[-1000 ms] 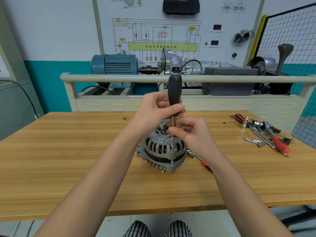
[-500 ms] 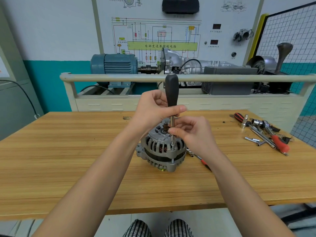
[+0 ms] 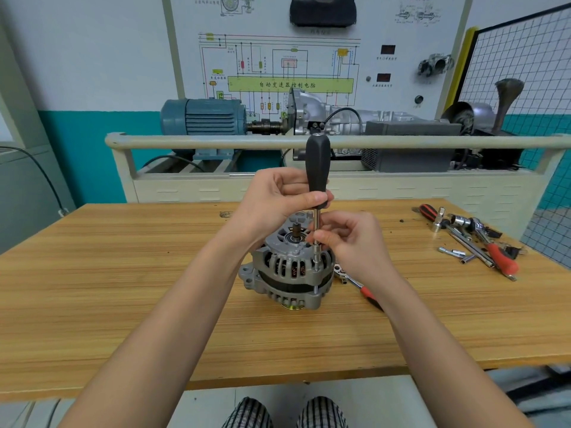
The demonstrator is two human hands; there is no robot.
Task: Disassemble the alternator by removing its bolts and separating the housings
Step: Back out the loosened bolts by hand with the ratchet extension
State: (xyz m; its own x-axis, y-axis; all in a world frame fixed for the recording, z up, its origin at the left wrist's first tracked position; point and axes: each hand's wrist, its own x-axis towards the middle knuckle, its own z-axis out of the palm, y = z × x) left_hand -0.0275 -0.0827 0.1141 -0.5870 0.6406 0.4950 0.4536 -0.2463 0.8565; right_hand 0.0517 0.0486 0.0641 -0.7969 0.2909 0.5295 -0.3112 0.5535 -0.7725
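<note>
Alternator (image 3: 289, 274) upright mid-worktop (image 3: 123, 288), pulley down, both housings mated — no separation yet. Nut driver (image 3: 317, 174) stands vertical on a through-bolt (image 3: 315, 288) at the near-right rim. Left hand (image 3: 278, 202) grip wraps the handle; right hand (image 3: 349, 242) pinches the shaft. Judgement: bolt removal under way, housings remain.

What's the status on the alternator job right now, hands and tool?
Left hand grips nut driver handle; right hand pinches its shaft. Socket on bolt at alternator rim. Housings still joined. Nothing blocking.
</note>
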